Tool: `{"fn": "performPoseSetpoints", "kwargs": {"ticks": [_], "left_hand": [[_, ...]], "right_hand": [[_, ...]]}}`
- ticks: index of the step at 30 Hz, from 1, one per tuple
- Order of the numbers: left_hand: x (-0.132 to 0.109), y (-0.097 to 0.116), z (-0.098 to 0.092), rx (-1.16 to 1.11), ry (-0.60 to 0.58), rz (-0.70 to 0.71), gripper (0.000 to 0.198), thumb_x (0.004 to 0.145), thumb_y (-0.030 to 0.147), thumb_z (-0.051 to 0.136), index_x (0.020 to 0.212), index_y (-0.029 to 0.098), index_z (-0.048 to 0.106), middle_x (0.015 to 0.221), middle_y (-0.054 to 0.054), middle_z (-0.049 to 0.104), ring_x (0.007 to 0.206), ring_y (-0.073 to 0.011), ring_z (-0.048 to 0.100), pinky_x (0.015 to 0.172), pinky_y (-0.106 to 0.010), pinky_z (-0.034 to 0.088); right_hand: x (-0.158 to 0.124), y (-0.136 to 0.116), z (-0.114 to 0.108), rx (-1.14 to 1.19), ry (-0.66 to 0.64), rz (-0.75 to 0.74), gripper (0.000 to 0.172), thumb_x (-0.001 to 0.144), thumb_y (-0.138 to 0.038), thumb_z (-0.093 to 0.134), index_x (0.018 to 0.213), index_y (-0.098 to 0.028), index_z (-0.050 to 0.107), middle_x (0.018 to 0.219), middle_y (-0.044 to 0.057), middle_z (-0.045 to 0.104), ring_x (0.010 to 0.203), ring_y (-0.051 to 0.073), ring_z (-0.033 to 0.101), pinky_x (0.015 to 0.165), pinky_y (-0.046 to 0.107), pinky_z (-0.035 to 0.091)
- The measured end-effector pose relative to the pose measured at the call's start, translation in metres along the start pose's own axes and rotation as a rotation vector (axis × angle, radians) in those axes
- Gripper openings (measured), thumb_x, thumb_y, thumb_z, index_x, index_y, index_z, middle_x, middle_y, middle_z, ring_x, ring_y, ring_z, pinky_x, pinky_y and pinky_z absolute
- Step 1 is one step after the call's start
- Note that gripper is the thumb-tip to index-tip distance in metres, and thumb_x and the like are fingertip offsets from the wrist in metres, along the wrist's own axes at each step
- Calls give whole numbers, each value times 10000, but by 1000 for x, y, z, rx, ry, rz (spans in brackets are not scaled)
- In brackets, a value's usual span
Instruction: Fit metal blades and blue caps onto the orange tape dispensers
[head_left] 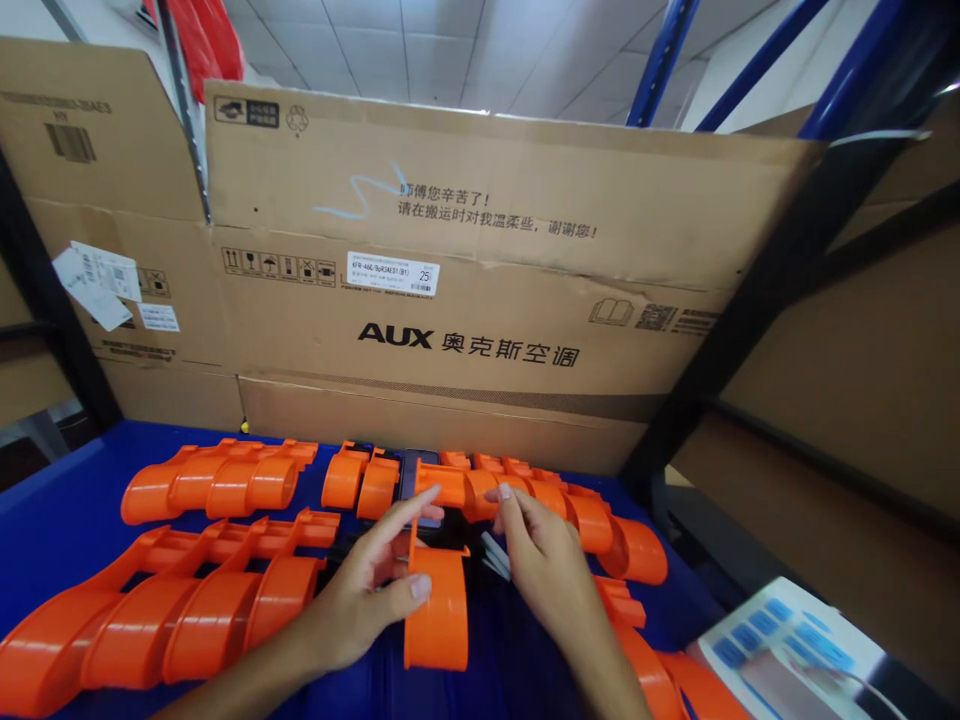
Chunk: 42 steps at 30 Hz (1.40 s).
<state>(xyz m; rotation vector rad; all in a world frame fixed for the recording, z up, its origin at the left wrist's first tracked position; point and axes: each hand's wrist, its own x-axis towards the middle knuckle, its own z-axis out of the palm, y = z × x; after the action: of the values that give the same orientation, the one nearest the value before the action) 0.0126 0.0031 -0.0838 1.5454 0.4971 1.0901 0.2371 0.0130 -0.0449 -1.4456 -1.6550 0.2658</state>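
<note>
My left hand (367, 585) grips an orange plastic part (437, 612) with a wide curved band and a flat upright tab. The thumb presses on its side, and the fingers are behind the tab. To the right, my right hand (546, 550) is closed, thumb and index fingertip together; whatever is in that pinch is too small to make out. It is apart from the orange part. Between the hands lie a few thin grey strips (495, 556), partly hidden by my right hand. Dark items beneath the held part are mostly covered.
Similar orange parts stand in rows at the back left (214, 487), front left (180, 615), and right (566, 505). The blue surface (375, 690) ends at a cardboard wall (480, 400). A white-and-blue box (795, 640) sits lower right, beside a dark frame post (697, 370).
</note>
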Motion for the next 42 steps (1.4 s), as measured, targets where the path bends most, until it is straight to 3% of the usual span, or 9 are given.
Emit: {"fn": "performPoseSetpoints", "kwargs": {"ticks": [4,7,14,25,27,30,34,39,42], "left_hand": [[-11,-5,0,-118,127,42,836,843,440,710,1558,374,284,1634,-43,340,1513,-351,245,1211,-539,254],[-18,-9,3,-139,126,-5,870,823,440,727,1558,379,267,1628,-45,353,1474,-351,329,1207,-537,271],[-17,-8,6,-184,171,9,759,842,417,697,1512,402,343,1626,-1,345,1501,-312,272,1194,-470,333],[-17,-11,5,-147,187,-15,754,846,413,688,1512,379,337,1560,-33,424,1439,-314,372,1162,-459,362],[-16,-13,5,-146,207,-34,742,848,417,684,1505,374,344,1534,-37,449,1389,-305,430,1165,-461,347],[-15,-12,8,-155,239,-41,704,857,400,680,1488,377,371,1501,-32,483,1369,-289,452,1174,-450,327],[-15,-10,11,-162,278,-13,669,850,367,703,1464,367,436,1553,-22,451,1447,-282,365,1183,-406,308],[-14,-9,10,-178,289,-33,674,857,357,717,1480,330,458,1490,-73,536,1311,-291,508,1104,-401,388],[-14,-8,9,-191,273,-28,669,863,362,715,1482,345,462,1493,-86,531,1121,-263,614,989,-383,469]], "right_hand": [[1,24,-6,-556,-76,-83,192,857,-373,667,707,-253,655,717,62,693,724,265,591,612,335,370],[-3,34,-4,-714,-159,-97,153,788,-323,745,693,-249,650,731,76,705,766,288,602,638,353,377],[-6,30,-2,-737,-220,-82,188,788,-252,735,640,-241,619,728,81,700,772,290,608,651,364,363],[-5,25,-3,-654,-201,-38,181,785,-241,708,623,-248,627,619,51,652,680,266,617,564,319,307],[-3,21,-4,-566,-148,10,162,853,-294,650,696,-256,668,573,29,628,601,240,600,521,304,287],[-1,11,-5,-107,-71,88,241,921,-453,594,869,-250,712,518,-10,602,474,190,539,469,289,324],[-5,-9,-2,473,-89,96,317,863,-505,693,964,-206,724,776,49,744,650,200,663,598,305,511],[-6,-20,6,642,-25,115,291,831,-462,756,937,-193,723,733,30,708,584,147,608,525,246,484],[-4,-16,11,739,29,140,417,796,-434,802,1127,-216,672,749,15,722,580,139,606,544,242,502]]}}
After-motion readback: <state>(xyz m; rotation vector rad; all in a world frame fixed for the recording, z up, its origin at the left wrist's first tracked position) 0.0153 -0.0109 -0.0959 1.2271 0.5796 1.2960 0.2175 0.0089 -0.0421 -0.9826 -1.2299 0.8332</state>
